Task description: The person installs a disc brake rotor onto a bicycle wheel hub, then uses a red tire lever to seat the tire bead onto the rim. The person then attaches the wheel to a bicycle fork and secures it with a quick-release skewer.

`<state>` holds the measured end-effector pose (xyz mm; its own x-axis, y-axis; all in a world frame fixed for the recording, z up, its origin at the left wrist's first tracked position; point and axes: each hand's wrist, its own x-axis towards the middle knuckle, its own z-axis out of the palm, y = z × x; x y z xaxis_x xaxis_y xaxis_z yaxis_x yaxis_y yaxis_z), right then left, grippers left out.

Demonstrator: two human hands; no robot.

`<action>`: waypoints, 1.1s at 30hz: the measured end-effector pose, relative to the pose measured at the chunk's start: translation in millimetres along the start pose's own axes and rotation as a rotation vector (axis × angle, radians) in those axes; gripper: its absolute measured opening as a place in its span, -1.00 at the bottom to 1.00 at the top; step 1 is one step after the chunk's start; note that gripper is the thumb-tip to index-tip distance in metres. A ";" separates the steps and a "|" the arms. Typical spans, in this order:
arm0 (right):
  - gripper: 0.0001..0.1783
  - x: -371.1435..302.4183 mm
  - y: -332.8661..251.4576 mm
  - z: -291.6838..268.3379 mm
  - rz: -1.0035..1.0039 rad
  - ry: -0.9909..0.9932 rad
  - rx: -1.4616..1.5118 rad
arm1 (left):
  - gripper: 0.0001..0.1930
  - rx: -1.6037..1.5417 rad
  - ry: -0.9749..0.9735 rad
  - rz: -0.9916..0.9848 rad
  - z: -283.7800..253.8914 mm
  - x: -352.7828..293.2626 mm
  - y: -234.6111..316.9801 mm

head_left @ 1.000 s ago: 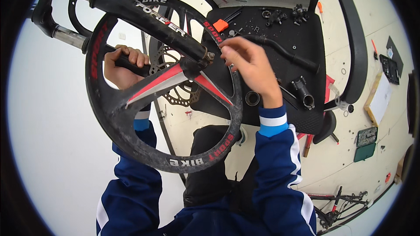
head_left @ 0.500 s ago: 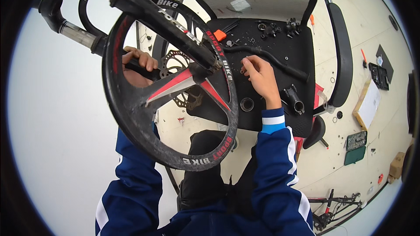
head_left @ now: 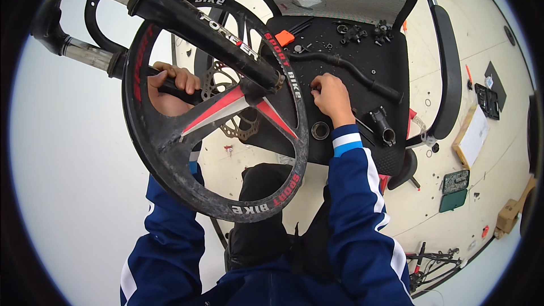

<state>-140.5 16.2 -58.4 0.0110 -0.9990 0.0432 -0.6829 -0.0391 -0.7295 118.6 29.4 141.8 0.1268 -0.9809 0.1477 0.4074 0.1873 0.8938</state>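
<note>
A bicycle suspension fork (head_left: 195,28) with a black three-spoke wheel (head_left: 144,141) between its legs stands tilted at the left. Through the wheel's opening shows my left hand (head_left: 180,84), fingers wrapped round the far fork leg, next to a metal brake disc (head_left: 214,82). My right hand (head_left: 331,97) is lowered over the black chair seat (head_left: 283,139), its fingers pinched together. What they hold, if anything, is hidden behind them. Beside that hand lie a round metal cup (head_left: 320,131), a black bent handlebar (head_left: 345,68) and a black stem (head_left: 383,126).
Small dark parts (head_left: 352,33) and an orange-handled tool (head_left: 284,38) lie toward the chair's back. A black armrest (head_left: 445,73) borders the seat at the right. On the floor are a green case (head_left: 454,199), a board (head_left: 471,136) and a bicycle frame (head_left: 433,263).
My right hand has turned over, fingers now pointing down and away toward the seat. The wheel and fork have shifted slightly left, with my left hand still round the fork leg.
</note>
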 end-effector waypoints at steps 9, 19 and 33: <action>-0.82 5.8 -5.7 -8.9 0.030 0.024 0.219 | -0.85 -0.009 0.087 0.057 4.3 1.6 -6.6; -0.75 4.9 -21.7 -38.1 -0.017 0.049 0.533 | -0.78 0.091 0.152 0.078 -14.0 7.3 -10.3; -0.77 -15.8 -93.5 -56.3 -0.110 -0.183 1.168 | -0.82 -0.007 -0.072 -0.008 -23.1 -0.4 0.1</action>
<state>-117.9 36.8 47.6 0.1971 -0.9735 0.1156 0.4072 -0.0260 -0.9130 139.4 31.1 132.1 0.0580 -0.9835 0.1714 0.4140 0.1799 0.8923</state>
